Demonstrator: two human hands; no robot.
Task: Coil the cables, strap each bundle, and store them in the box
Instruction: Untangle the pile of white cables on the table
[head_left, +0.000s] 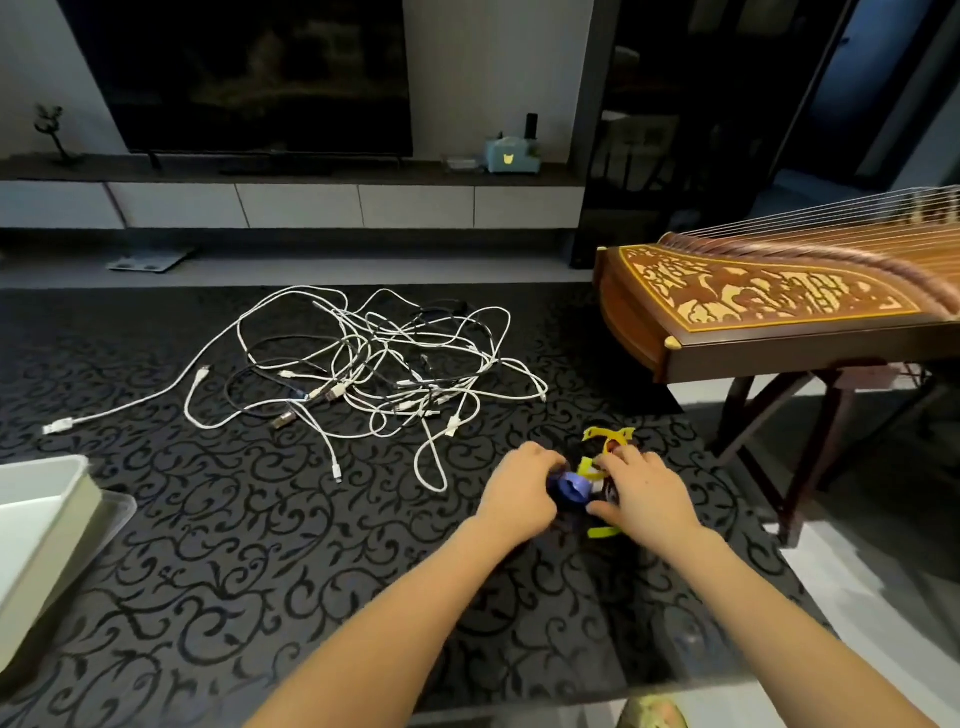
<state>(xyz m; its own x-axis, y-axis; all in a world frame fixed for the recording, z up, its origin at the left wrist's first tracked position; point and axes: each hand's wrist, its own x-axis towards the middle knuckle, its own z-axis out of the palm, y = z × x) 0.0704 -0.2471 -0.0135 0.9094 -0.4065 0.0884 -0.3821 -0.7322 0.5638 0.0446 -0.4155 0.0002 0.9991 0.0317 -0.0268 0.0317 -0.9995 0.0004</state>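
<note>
Both hands are down on the black scroll-patterned rug (234, 545) at a small heap of straps: the left hand (522, 486) has its fingers curled round a blue strap (571, 488), while the right hand (647, 493) lies bent over the yellow straps (608, 439), pinching or only pressing, I can't tell. The white and black cables (374, 364) lie tangled and uncoiled just beyond, and the pale box (36, 499) sits well apart at the left edge. Nothing readable anywhere; the only marking is a yellow cat-shaped mark (506, 157) on a teal container (511, 150), and the zither (769, 301) panel is ornament.
</note>
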